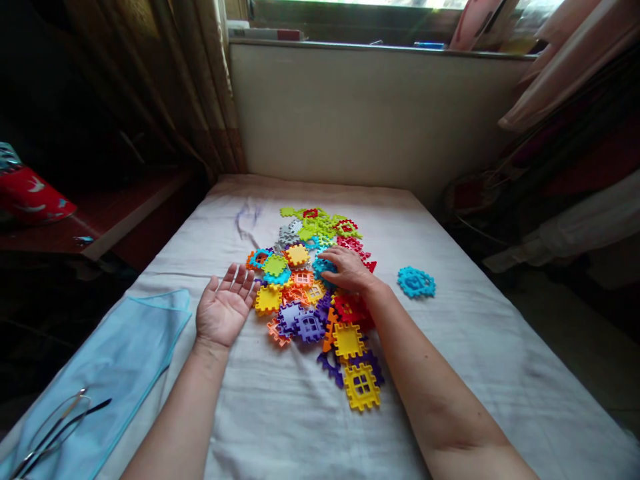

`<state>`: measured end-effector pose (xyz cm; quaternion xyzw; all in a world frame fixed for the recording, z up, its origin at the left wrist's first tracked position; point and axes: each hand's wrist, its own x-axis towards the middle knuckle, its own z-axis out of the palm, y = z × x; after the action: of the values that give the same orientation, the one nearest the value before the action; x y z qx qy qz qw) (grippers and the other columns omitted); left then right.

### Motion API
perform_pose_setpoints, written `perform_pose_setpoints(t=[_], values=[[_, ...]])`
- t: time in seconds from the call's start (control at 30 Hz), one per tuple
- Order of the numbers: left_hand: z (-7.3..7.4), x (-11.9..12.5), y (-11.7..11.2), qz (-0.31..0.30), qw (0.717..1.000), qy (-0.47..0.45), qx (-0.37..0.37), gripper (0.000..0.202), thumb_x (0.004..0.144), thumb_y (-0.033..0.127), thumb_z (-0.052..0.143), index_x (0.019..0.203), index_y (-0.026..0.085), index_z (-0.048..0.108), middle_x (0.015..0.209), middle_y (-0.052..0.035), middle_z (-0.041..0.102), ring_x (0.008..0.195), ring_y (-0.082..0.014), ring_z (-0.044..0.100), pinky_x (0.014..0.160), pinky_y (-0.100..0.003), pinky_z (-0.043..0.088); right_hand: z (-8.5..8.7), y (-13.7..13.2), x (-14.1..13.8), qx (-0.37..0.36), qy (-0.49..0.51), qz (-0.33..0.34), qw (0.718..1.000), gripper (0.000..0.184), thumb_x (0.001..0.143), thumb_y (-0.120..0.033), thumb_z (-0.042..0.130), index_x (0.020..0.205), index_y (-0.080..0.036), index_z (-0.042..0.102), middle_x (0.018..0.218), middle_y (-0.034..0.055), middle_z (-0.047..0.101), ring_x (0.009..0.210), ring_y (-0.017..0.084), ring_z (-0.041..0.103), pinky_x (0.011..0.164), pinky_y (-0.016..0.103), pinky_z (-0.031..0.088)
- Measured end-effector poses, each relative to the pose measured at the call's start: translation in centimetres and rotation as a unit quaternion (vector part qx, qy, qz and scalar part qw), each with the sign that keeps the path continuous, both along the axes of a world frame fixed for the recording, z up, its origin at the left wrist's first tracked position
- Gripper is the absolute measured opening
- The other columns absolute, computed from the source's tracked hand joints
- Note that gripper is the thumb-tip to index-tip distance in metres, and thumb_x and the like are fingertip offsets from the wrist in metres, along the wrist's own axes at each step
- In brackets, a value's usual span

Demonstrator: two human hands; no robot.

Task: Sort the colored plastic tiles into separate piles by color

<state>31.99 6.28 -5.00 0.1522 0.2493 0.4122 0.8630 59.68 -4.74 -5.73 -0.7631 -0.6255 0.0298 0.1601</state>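
A heap of colourful plastic interlocking tiles point(310, 293) lies on a white sheet point(450, 373): yellow, purple, orange, green, red and blue pieces. My left hand point(225, 307) rests palm up beside the heap's left edge, fingers stretched out and empty. My right hand point(350, 267) lies palm down on the heap, its fingers curled onto a blue tile point(323, 267). One blue tile point(416, 282) lies apart to the right. A yellow window tile point(361, 387) sits nearest me.
A light blue cloth point(120, 360) lies at the left of the bed, with a pair of glasses point(50, 430) on it. A wooden shelf point(100, 220) stands to the left, a wall and window sill point(375, 47) behind, curtains and clothing at the right.
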Motion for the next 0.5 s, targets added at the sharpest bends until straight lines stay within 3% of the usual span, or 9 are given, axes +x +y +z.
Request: perform_pose_setpoints(t=[0.13,0.27,0.4,0.5], values=[[0.0,-0.1,0.0,-0.001,1.0,-0.005,0.002,0.038,0.098,0.035,0.034,0.107,0.016,0.065,0.105,-0.0088,0.073,0.102,-0.0224,0.068,0.088,-0.042,0.056,0.4,0.4,-0.3,0.024,-0.02,-0.005,1.0,0.039,0.08,-0.032,0.068,0.118,-0.024,0.068,0.118,0.0098,0.067,0.112,0.026,0.058,0.1,0.044,0.042],[0.0,0.0,0.1,-0.002,1.0,-0.003,0.004,0.038,0.098,0.034,0.034,0.108,0.016,0.065,0.105,-0.0085,0.073,0.101,-0.0221,0.068,0.088,-0.042,0.056,0.5,-0.2,-1.3,0.118,-0.016,-0.004,0.993,0.022,0.09,-0.027,0.056,0.104,-0.023,0.072,0.108,0.0084,0.071,0.105,0.023,0.061,0.098,0.04,0.043],[0.0,0.0,0.1,-0.001,1.0,0.002,0.001,0.036,0.097,0.035,0.035,0.108,0.017,0.065,0.104,-0.0084,0.073,0.102,-0.0217,0.068,0.092,-0.043,0.054,0.4,-2.7,-0.8,0.233,0.014,-0.048,0.971,0.027,0.095,-0.028,0.046,0.107,-0.022,0.07,0.106,0.0082,0.072,0.1,0.021,0.064,0.092,0.035,0.048],[0.1,0.0,0.0,0.0,1.0,0.002,0.004,0.035,0.096,0.035,0.037,0.108,0.017,0.065,0.104,-0.0081,0.073,0.102,-0.0213,0.068,0.092,-0.042,0.054,0.0,-6.0,1.3,0.265,0.03,-0.112,0.957,0.029,0.094,-0.032,0.045,0.106,-0.022,0.07,0.105,0.0081,0.072,0.096,0.021,0.066,0.087,0.032,0.051]])
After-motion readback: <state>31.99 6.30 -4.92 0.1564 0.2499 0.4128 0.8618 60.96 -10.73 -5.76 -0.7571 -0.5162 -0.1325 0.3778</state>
